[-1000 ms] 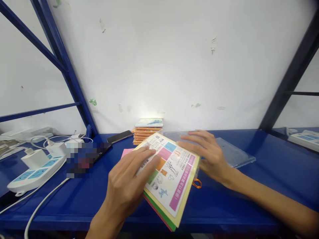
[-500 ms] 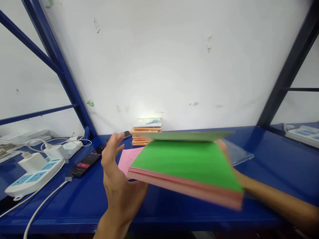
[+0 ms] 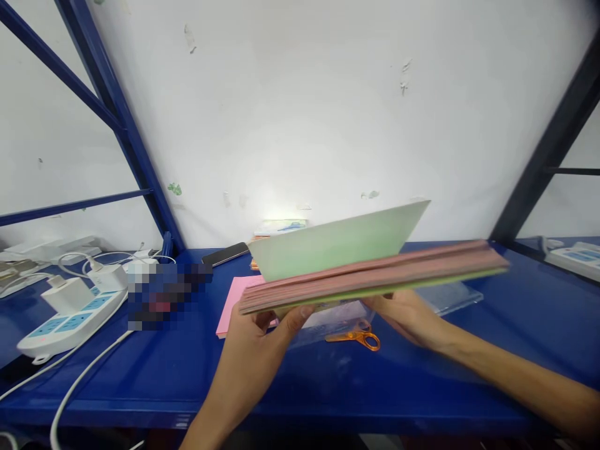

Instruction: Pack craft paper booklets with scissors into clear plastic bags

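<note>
Both hands hold a thick pad of coloured paper (image 3: pixel 375 275) level above the blue shelf (image 3: pixel 140 375). My left hand (image 3: pixel 255 340) grips its near left corner, thumb on the edge. From below on the right, my right hand (image 3: pixel 405 312) supports it, fingers partly hidden. A pale green sheet (image 3: pixel 337 240) on top stands lifted and curled toward the wall. Under the pad lie orange scissors (image 3: pixel 356 337), a clear plastic sleeve (image 3: pixel 445 297) and a loose pink sheet (image 3: pixel 234 300).
A stack of orange-edged packs (image 3: pixel 279 228) stands against the white wall. A black phone (image 3: pixel 225 254) lies nearby. At the left are a white power strip (image 3: pixel 65 315) with chargers and cables. Blue shelf posts (image 3: pixel 122 131) rise left and right.
The pad was flipped over from its printed side, then lifted higher and levelled. My left hand went from open in the air to gripping its corner. The top green sheet has lifted.
</note>
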`<state>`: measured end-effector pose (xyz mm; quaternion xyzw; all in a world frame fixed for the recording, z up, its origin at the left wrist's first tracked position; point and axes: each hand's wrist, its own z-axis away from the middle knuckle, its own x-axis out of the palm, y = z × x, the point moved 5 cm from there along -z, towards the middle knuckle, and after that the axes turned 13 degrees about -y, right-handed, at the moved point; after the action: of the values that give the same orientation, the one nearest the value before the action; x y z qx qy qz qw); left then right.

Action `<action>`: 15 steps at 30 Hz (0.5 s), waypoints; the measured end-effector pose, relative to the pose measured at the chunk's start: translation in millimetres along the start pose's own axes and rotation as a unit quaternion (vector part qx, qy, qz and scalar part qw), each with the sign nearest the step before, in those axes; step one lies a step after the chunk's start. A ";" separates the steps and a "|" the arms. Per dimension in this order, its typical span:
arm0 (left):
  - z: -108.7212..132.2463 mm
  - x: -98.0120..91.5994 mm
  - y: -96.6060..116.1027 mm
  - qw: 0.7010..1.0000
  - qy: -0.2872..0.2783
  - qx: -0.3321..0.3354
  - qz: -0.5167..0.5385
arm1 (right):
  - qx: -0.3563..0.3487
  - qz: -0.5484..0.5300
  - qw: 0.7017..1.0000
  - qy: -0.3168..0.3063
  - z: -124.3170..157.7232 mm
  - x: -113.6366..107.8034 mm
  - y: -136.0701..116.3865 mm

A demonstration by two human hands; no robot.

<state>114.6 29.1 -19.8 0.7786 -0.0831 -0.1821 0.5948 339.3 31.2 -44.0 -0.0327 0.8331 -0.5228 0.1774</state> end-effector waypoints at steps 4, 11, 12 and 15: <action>1.0 0.1 1.3 1.000 0.016 0.016 0.002 | 0.057 -0.082 0.993 -0.056 -0.7 5.6 4.0; -1.0 4.4 -1.6 0.996 -0.017 0.030 0.080 | 0.049 -0.184 0.979 -0.080 -3.2 14.5 6.2; -1.2 4.8 -2.3 0.995 -0.015 0.023 0.094 | 0.055 -0.181 0.979 -0.078 -3.2 14.5 7.2; -2.5 5.3 -4.9 0.992 -0.012 0.011 0.121 | 0.075 -0.148 0.983 -0.079 -3.0 14.2 8.7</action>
<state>120.0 30.9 -24.9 0.7668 -0.1861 -0.1172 0.6030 326.2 34.3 -54.2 -0.1838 0.7609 -0.5999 0.1654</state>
